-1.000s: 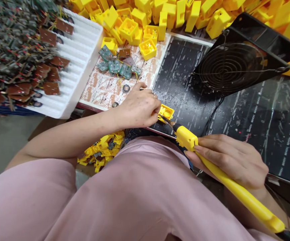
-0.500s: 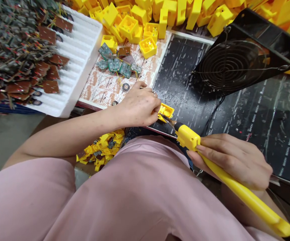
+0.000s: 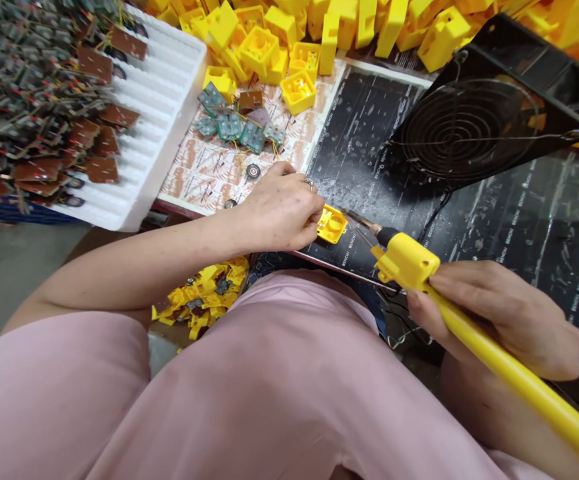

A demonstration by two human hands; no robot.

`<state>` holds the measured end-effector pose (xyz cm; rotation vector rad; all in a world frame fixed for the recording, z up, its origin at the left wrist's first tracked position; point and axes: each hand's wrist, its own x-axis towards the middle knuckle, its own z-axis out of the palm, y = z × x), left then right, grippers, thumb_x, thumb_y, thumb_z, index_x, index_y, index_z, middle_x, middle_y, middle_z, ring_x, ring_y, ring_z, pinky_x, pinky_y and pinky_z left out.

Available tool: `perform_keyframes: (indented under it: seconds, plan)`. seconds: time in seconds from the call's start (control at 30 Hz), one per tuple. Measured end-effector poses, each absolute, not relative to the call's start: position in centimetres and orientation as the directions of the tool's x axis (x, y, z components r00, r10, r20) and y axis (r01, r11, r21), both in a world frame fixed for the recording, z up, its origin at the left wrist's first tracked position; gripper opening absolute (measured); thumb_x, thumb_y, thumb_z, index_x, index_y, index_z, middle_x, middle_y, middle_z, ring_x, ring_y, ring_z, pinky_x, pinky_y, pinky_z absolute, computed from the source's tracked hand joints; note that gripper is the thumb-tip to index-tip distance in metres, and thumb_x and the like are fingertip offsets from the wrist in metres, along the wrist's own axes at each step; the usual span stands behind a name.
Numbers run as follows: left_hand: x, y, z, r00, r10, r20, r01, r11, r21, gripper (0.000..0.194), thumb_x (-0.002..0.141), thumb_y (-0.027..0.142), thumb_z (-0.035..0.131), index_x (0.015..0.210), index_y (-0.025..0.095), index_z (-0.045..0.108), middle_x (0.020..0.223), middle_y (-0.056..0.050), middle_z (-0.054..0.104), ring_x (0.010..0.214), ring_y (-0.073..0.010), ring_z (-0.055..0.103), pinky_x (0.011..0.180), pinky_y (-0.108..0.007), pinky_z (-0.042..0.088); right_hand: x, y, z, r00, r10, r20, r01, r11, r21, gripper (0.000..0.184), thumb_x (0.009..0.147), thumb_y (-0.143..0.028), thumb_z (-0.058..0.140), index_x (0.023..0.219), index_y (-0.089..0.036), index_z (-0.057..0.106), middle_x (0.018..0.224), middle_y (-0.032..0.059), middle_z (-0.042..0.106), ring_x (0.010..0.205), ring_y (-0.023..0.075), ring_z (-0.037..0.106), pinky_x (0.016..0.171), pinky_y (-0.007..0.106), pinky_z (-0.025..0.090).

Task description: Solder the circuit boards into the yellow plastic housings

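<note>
My left hand (image 3: 280,208) is closed on a small yellow plastic housing (image 3: 332,224), pinning it to the black mat (image 3: 509,213) at the table's near edge. My right hand (image 3: 499,313) grips a yellow soldering iron (image 3: 469,330) by its long handle. The iron's metal tip (image 3: 364,221) hovers just right of the housing, apart from it. A ring shows on a left finger.
A heap of yellow housings (image 3: 289,40) fills the table's back. Green circuit boards (image 3: 239,130) lie on patterned paper. A white foam tray (image 3: 154,113) with wired brown boards (image 3: 39,100) is at the left. A black fan (image 3: 474,120) leans at right. Yellow parts (image 3: 204,297) lie below the edge.
The soldering iron has pulled back to the right, its tip leaving the housing. My left hand keeps hold of the housing, which has turned slightly.
</note>
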<state>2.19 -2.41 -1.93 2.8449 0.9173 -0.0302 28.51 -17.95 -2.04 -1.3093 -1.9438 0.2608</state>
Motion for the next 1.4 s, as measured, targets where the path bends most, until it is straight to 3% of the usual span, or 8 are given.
perform_keyframes:
  seconds: [0.27, 0.57, 0.7, 0.8, 0.93, 1.07, 1.23, 1.4]
  plan:
    - [-2.2, -2.0, -0.1, 0.779, 0.617, 0.113, 0.591, -0.783, 0.195, 0.036, 0.093, 0.042, 0.06, 0.121, 0.023, 0.071, 0.129, -0.011, 0.075, 0.124, -0.0328, 0.067, 0.112, -0.05, 0.048, 28.3, -16.3, -2.5, -0.178, 0.725, 0.665, 0.77, 0.523, -0.364, 0.055, 0.087, -0.021, 0.087, 0.138, -0.027, 0.069, 0.088, -0.0007, 0.082, 0.065, 0.0166, 0.076, 0.054, 0.025, 0.061]
    - [-4.6, -1.9, -1.1, 0.749, 0.652, 0.118, 0.61, -0.748, 0.263, 0.025, 0.101, 0.035, 0.054, 0.107, 0.022, 0.075, 0.11, -0.006, 0.081, 0.107, -0.0248, 0.074, 0.105, -0.042, 0.053, 27.8, -15.8, -3.3, -0.104, 0.695, 0.712, 0.725, 0.543, -0.424, 0.063, 0.081, -0.01, 0.087, 0.139, -0.031, 0.073, 0.089, -0.0007, 0.082, 0.06, 0.0171, 0.073, 0.051, 0.027, 0.059]
    - [-4.1, -2.4, -1.5, 0.829, 0.391, 0.4, 0.436, -0.9, -0.023, 0.02, 0.104, 0.018, 0.054, 0.105, 0.019, 0.074, 0.103, -0.003, 0.084, 0.096, -0.0193, 0.077, 0.092, -0.036, 0.056, 28.1, -15.9, -3.7, -0.085, 0.679, 0.729, 0.709, 0.555, -0.435, 0.068, 0.079, -0.008, 0.088, 0.141, -0.032, 0.073, 0.087, -0.0006, 0.082, 0.056, 0.0164, 0.07, 0.045, 0.026, 0.054]
    - [-4.8, -2.8, -1.3, 0.911, 0.207, 0.357, 0.283, -0.943, -0.176, 0.019, 0.106, 0.018, 0.055, 0.105, 0.02, 0.074, 0.11, -0.001, 0.085, 0.097, -0.0166, 0.079, 0.098, -0.037, 0.054, 28.5, -16.2, -4.2, -0.072, 0.694, 0.716, 0.713, 0.538, -0.45, 0.072, 0.078, -0.008, 0.089, 0.143, -0.034, 0.072, 0.09, -0.0008, 0.083, 0.055, 0.0165, 0.07, 0.042, 0.027, 0.053]
    - [-5.8, -3.0, -0.5, 0.822, 0.508, 0.257, 0.486, -0.861, 0.147, 0.026, 0.108, 0.028, 0.052, 0.107, 0.023, 0.078, 0.112, -0.002, 0.086, 0.1, -0.0182, 0.08, 0.109, -0.043, 0.051, 29.0, -16.5, -4.9, -0.037, 0.709, 0.705, 0.715, 0.511, -0.477, 0.073, 0.076, -0.01, 0.09, 0.141, -0.037, 0.073, 0.088, -0.0021, 0.083, 0.051, 0.0172, 0.067, 0.038, 0.029, 0.049]
    - [-5.7, -2.3, -0.8, 0.641, 0.746, 0.184, 0.723, -0.666, 0.184, 0.036, 0.107, 0.04, 0.052, 0.1, 0.027, 0.085, 0.1, -0.004, 0.083, 0.1, -0.0251, 0.075, 0.098, -0.046, 0.051, 29.3, -16.6, -5.0, -0.036, 0.714, 0.699, 0.716, 0.506, -0.48, 0.076, 0.077, -0.008, 0.089, 0.144, -0.04, 0.071, 0.091, -0.0016, 0.084, 0.055, 0.0194, 0.071, 0.041, 0.03, 0.053]
    - [-4.2, -1.6, -1.7, 0.747, 0.66, 0.084, 0.631, -0.742, 0.226, 0.035, 0.104, 0.037, 0.053, 0.119, 0.027, 0.083, 0.109, -0.007, 0.08, 0.105, -0.0267, 0.071, 0.098, -0.044, 0.05, 29.4, -16.8, -5.2, -0.018, 0.708, 0.706, 0.682, 0.525, -0.509, 0.074, 0.075, -0.008, 0.09, 0.141, -0.037, 0.073, 0.089, -0.0016, 0.083, 0.057, 0.0186, 0.071, 0.043, 0.029, 0.053]
    - [-2.3, -0.1, -1.4, 0.824, 0.565, 0.031, 0.524, -0.783, 0.335, 0.023, 0.098, 0.03, 0.062, 0.097, 0.024, 0.084, 0.108, -0.006, 0.08, 0.104, -0.0243, 0.071, 0.098, -0.04, 0.05, 29.0, -16.6, -5.3, 0.004, 0.715, 0.699, 0.682, 0.509, -0.525, 0.073, 0.075, -0.008, 0.09, 0.14, -0.038, 0.073, 0.086, -0.0021, 0.082, 0.053, 0.0174, 0.067, 0.041, 0.029, 0.051]
